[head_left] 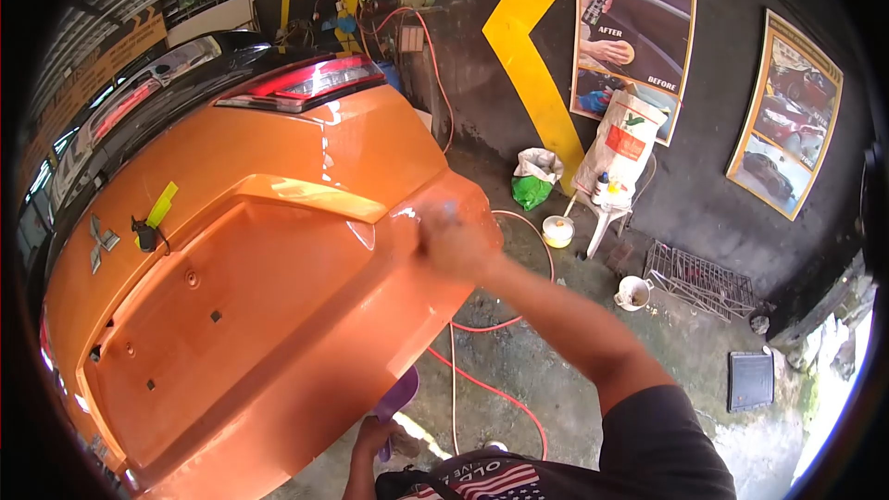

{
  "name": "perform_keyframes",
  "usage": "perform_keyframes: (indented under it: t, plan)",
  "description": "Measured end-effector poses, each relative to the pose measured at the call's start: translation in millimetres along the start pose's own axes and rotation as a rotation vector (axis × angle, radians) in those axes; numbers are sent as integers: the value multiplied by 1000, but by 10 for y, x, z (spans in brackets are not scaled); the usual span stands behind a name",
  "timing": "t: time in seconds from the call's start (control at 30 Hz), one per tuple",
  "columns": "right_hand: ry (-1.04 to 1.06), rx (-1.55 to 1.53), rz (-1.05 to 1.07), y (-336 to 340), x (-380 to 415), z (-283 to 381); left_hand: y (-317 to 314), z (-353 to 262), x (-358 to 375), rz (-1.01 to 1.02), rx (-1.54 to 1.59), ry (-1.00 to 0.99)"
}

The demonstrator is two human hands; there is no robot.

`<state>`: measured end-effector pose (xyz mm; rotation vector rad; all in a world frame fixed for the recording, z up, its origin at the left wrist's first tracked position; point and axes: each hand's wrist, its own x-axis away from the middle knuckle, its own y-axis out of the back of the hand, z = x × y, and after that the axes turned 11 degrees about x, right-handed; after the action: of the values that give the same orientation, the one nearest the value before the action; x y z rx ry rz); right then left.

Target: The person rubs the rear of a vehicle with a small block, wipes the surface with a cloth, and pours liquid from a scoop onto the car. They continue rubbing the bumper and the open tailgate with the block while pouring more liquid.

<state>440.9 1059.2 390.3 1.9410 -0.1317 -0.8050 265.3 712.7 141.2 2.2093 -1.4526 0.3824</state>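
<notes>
My right hand [456, 245] is blurred against the corner of the orange car's rear bumper [398, 268], its fingers curled in. A small bluish patch shows at its fingertips, too smeared to name. Below the bumper edge, my left hand [378, 435] grips the handle of a purple dipper [400, 392], partly hidden behind the bumper. The bumper around my right hand looks dull, with a few glossy reflections near the tail light [315, 81]. Black keys with a yellow tag [159, 208] hang on the car beside the three-diamond emblem [104, 243].
A red hose [500, 396] winds over the wet concrete floor. By the wall stand a stool [607, 222] bearing a white sack [620, 143], a green-and-white bag [534, 181], a pot [557, 230], a white bucket [633, 293] and a metal rack [701, 278].
</notes>
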Motion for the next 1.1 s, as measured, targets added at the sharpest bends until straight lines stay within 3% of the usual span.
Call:
perform_keyframes:
  t: [0.07,0.1,0.13,0.2,0.23,0.27,0.33,0.37,0.4,0.47,0.5,0.53,0.63,0.67,0.73,0.77,0.8,0.83,0.93,1.0,1.03,1.07,1.1]
  plan:
    - [-291,-169,222,39,-214,-421,29,63,63,3,9,-19]
    - [-213,-150,607,742,-329,-294,46,-4,102,-16,-28,18]
    - [-210,-133,596,660,-307,-153,2,-81,93,-30,-56,51]
    - [-27,120,50,197,20,239,-5,-14,116,4,-9,-35]
    - [-4,45,-13,39,26,143,-3,27,71,5,27,-30]
    - [-6,39,-7,68,-4,25,7,100,76,8,60,-17]
    - [-242,-173,218,261,-205,-288,16,233,63,13,53,-2]
    - [-254,-250,510,796,-276,-158,33,210,14,14,48,-7]
    - [-256,-241,499,697,-262,-8,29,120,0,15,50,-22]
    - [-20,153,126,199,-1,378,-4,10,127,8,54,35]
    - [-7,69,-166,10,44,290,-4,5,129,-5,59,32]
    - [-12,67,-161,49,19,143,15,59,109,-1,55,36]
    - [-259,-237,359,406,-265,-249,31,137,107,-11,-53,-14]
    - [-258,-225,343,339,-260,-102,7,13,174,-31,-24,0]
    - [-7,120,-120,204,-33,373,-41,-45,185,-46,11,26]
    - [7,79,-143,268,-4,346,-34,-40,177,-46,9,-2]
    - [4,76,-133,346,-30,171,-25,-9,208,-44,4,-24]
    - [-155,-93,265,832,-186,-116,-22,33,233,-41,3,-19]
    - [-293,-199,370,182,-308,-514,39,64,144,-37,52,-63]
    - [-85,142,101,-129,-149,-90,22,215,120,-30,-33,-18]
    - [-8,226,-256,-348,-91,-99,23,289,81,-30,-7,-12]
    - [-2,219,-254,-141,-153,-229,21,284,101,-35,-3,-5]
    - [-177,-27,116,277,-269,-425,27,251,170,-44,12,7]
